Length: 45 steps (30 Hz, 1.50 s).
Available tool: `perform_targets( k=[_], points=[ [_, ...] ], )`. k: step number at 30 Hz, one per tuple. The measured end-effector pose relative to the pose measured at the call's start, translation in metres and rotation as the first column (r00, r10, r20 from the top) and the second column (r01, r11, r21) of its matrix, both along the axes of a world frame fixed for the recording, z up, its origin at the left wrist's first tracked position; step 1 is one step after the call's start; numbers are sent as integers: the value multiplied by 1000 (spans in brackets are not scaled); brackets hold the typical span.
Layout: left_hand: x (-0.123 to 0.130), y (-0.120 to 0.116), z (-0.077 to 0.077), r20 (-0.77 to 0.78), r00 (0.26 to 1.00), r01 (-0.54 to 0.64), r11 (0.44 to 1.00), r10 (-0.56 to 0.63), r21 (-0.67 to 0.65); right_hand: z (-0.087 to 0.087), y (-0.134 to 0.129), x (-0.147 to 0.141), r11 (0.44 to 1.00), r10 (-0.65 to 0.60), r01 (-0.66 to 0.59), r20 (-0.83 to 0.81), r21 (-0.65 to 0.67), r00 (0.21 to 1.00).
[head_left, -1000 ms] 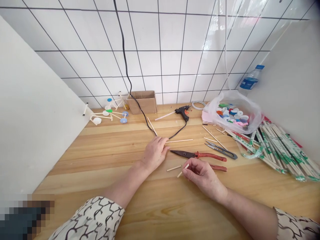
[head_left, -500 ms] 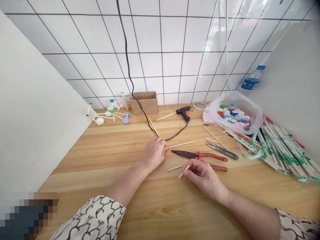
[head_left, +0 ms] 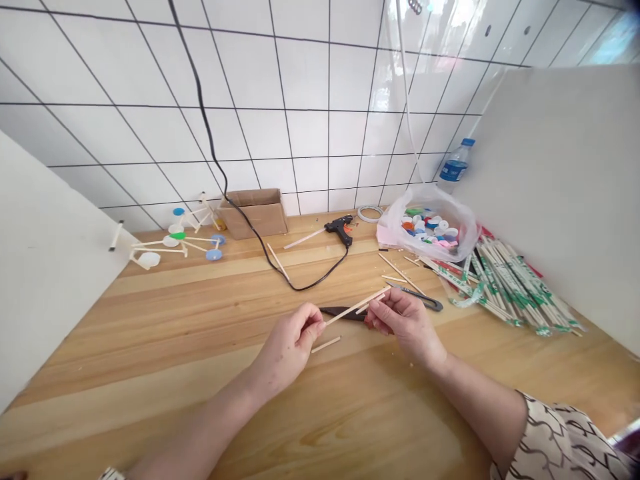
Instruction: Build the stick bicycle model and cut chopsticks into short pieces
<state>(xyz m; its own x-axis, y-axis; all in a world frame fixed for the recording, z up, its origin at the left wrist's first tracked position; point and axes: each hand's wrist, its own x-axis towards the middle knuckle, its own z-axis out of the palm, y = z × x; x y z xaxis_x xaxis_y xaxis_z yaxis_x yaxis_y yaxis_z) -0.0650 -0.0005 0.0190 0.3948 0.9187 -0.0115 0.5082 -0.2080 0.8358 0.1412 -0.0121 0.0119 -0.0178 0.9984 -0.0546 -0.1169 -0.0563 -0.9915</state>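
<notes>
My left hand (head_left: pixel 295 337) pinches the near end of a long thin wooden stick (head_left: pixel 353 309), which slants up to the right. In my right hand (head_left: pixel 403 320) a short piece of wooden stick (head_left: pixel 367 305) is held between thumb and fingers, close alongside the long one. The long stick's far end reaches my right fingers. Below the hands lies a pair of pliers (head_left: pixel 333 311), its handles mostly hidden behind my right hand. Another short stick piece (head_left: pixel 326 345) rests on the table beside my left hand. Grey thread snips (head_left: pixel 431 303) lie partly behind my right hand.
A black glue gun (head_left: pixel 341 229) with its cord lies at the back, beside a cardboard box (head_left: pixel 257 215). Models of sticks and bottle caps (head_left: pixel 175 241) stand left. A bag of caps (head_left: pixel 465 223), a bottle (head_left: pixel 456 163) and wrapped chopsticks (head_left: pixel 520 283) are on the right.
My left hand has lifted the long stick off the table and brought it to the short piece in my right hand. The view has turned slightly to the right.
</notes>
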Motion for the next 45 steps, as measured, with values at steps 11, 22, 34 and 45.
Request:
perform_targets(
  k=[11,22,34,45],
  points=[
    [-1,-2,2,-26,1000,12,997,-14,-77,2,2,4,998,-52,49,-106,-35,993],
    [-6,0,4,-62,995,67,993,-73,-95,5,2,5,999,28,-30,-79,-33,996],
    [-10,3,10,-98,991,80,991,-91,-109,7,0,3,998,23,-28,-86,-51,996],
    [-5,-1,14,15,996,86,979,-84,-186,8,-4,1,999,32,-32,-8,-11,999]
  ],
)
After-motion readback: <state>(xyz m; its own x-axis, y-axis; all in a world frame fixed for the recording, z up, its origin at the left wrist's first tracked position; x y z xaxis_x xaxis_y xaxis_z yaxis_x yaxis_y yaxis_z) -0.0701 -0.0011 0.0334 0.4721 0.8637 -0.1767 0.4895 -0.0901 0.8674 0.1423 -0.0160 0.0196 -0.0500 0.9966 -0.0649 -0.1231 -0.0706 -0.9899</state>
